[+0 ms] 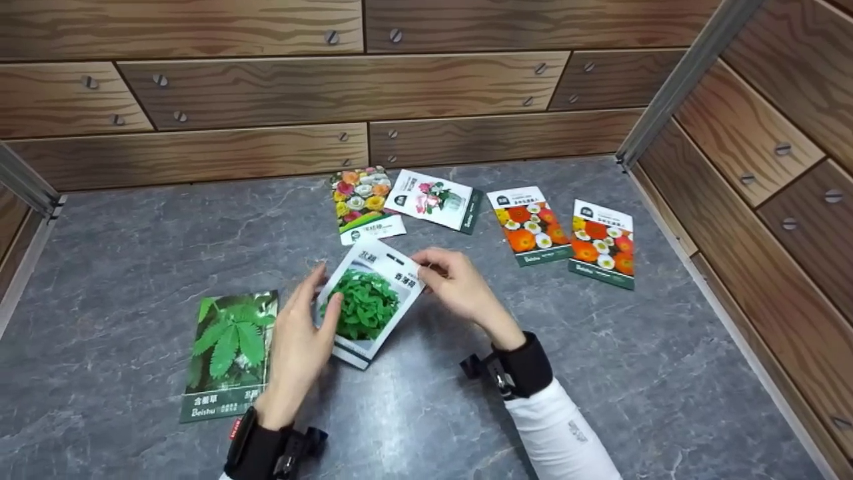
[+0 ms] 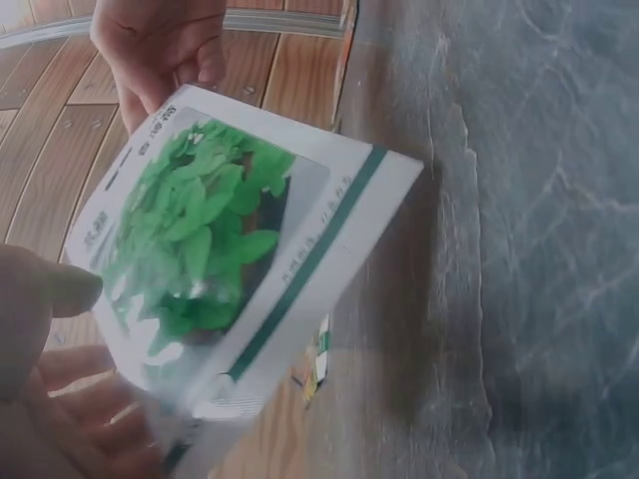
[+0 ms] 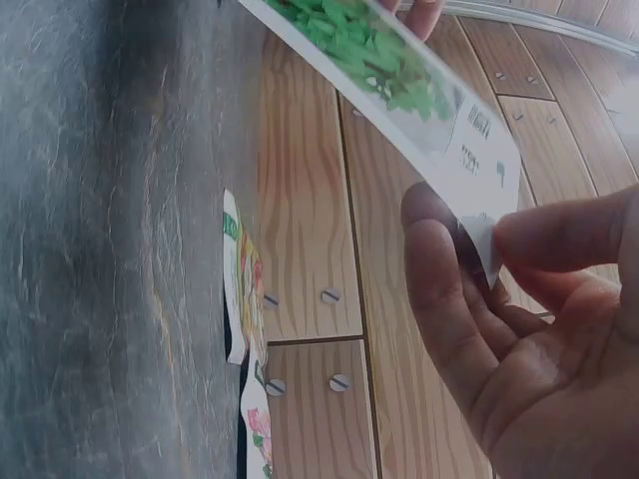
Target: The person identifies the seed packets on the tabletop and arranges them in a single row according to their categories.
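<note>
Here, left hand [image 1: 300,340] and right hand [image 1: 461,287] grip herb packet [image 1: 368,303] at edges; tabletop [image 1: 656,380] extends rightward.

A leaf-pictured packet [image 1: 226,340] lies near left on the grey veined surface [image 1: 666,400]. At the far middle, a multicoloured-flower packet [image 1: 363,197] lies just beside a pink-flower packet [image 1: 433,200]. Farther right, two orange-flower packets [image 1: 531,227] sit side by side. Plank-patterned panels [image 1: 266,87] stand at far, left and right.
</note>
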`<move>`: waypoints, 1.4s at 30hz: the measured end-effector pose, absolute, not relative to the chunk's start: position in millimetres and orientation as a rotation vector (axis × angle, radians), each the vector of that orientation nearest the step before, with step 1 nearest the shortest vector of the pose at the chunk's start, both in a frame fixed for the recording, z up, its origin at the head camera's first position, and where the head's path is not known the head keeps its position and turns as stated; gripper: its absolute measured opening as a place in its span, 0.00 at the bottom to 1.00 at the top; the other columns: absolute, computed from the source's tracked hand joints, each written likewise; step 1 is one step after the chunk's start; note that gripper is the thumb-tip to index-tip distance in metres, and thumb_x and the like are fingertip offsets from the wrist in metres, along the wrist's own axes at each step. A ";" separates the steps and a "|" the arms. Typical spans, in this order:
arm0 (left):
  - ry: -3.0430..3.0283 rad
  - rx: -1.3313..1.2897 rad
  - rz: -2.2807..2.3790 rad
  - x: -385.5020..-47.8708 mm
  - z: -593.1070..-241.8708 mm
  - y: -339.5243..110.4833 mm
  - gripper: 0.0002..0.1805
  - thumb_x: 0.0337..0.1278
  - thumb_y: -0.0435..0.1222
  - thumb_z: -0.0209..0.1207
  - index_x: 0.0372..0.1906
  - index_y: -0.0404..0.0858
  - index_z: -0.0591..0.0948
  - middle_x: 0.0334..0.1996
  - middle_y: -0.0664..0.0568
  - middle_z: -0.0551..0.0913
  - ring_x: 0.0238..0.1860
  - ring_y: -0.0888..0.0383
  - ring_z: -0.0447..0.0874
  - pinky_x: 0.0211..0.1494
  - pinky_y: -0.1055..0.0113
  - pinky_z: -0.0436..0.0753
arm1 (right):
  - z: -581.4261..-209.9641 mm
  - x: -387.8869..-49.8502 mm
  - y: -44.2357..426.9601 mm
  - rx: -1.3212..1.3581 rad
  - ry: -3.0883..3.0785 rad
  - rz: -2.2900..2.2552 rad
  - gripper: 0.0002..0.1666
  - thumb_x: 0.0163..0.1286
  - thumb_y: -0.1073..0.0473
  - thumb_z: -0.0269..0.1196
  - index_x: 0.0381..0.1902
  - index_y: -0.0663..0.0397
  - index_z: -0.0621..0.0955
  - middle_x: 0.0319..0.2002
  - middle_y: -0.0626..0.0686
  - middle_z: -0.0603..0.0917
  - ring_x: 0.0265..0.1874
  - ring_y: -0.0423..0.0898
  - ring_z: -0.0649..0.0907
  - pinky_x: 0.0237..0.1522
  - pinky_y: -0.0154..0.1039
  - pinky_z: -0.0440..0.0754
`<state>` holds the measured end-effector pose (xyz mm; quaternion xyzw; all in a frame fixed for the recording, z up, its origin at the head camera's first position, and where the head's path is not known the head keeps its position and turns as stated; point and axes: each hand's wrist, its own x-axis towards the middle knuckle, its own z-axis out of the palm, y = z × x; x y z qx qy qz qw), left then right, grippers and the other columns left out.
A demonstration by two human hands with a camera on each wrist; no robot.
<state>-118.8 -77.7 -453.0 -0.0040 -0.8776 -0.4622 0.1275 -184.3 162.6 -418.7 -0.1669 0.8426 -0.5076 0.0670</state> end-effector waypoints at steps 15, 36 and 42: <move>-2.327 0.151 -1.774 -113.2 -446.4 -76.3 0.18 0.73 0.27 0.58 0.63 0.28 0.80 0.49 0.34 0.89 0.35 0.66 0.86 0.34 0.77 0.84 | -429.5 -170.4 145.9 -0.293 2.432 -1.791 0.29 0.77 0.66 0.59 0.73 0.66 0.71 0.48 0.66 0.85 0.39 0.60 0.88 0.45 0.51 0.93; -2.582 0.187 -1.293 -110.7 -460.1 -67.6 0.33 0.64 0.30 0.67 0.73 0.28 0.72 0.54 0.32 0.85 0.29 0.56 0.78 0.30 0.67 0.83 | -449.7 -148.8 124.4 -0.383 2.792 -1.353 0.37 0.70 0.69 0.65 0.75 0.64 0.69 0.41 0.58 0.86 0.26 0.36 0.79 0.32 0.28 0.81; -2.750 0.078 -1.043 -105.3 -462.2 -69.1 0.33 0.67 0.33 0.66 0.72 0.23 0.71 0.56 0.28 0.83 0.28 0.47 0.85 0.31 0.56 0.89 | -453.5 -146.1 123.5 -0.476 2.818 -1.152 0.41 0.69 0.64 0.69 0.76 0.68 0.68 0.45 0.60 0.88 0.32 0.47 0.85 0.37 0.39 0.87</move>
